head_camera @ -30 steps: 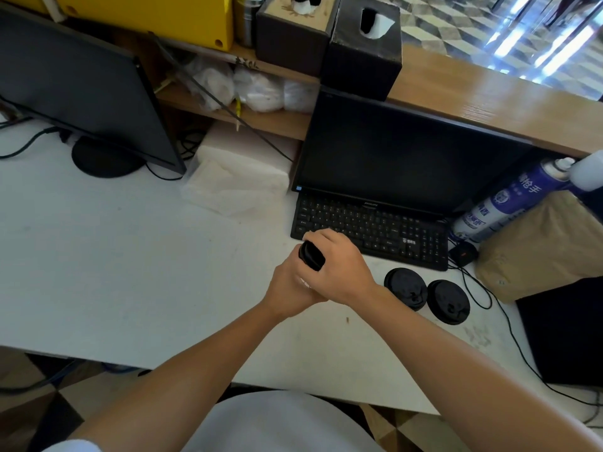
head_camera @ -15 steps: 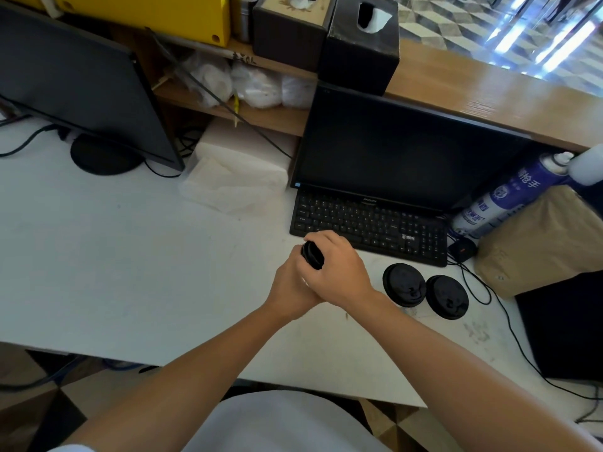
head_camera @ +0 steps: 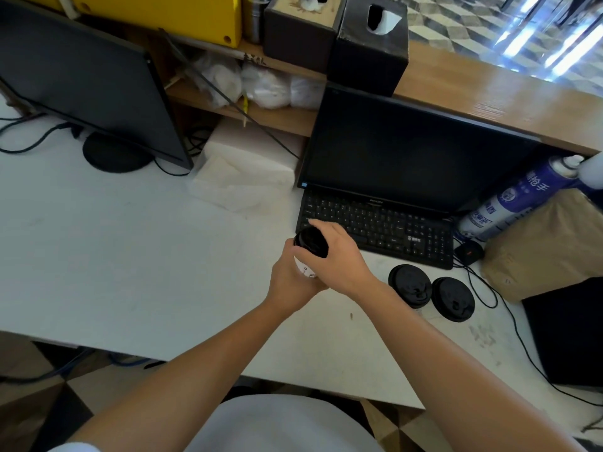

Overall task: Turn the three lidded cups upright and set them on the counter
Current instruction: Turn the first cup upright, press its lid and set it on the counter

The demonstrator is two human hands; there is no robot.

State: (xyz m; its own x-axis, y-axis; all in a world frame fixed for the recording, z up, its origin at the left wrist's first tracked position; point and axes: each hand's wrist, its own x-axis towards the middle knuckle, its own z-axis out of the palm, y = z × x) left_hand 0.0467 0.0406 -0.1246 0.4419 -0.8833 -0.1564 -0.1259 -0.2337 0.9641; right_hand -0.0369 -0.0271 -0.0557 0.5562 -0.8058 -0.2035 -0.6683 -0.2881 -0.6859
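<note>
A white paper cup with a black lid [head_camera: 310,244] is held between both hands above the white counter [head_camera: 130,256], just in front of the keyboard. My left hand [head_camera: 292,282] wraps the white cup body from below. My right hand [head_camera: 342,256] grips it from the right, fingers beside the lid. The cup's lid faces up and toward the far left, so the cup is tilted. Two more black-lidded cups [head_camera: 409,285] [head_camera: 453,298] stand side by side on the counter to the right, lids up, seen from above.
A black keyboard [head_camera: 375,228] and monitor [head_camera: 408,154] sit right behind the hands. A second monitor [head_camera: 85,79] is at far left, a stack of white napkins [head_camera: 244,171] between them. A blue spray can [head_camera: 509,203], brown paper bag [head_camera: 548,243] and cables lie at right.
The cup has turned in my hands: more of its black lid now shows, rising above my fingers. The hands stay in about the same place.
</note>
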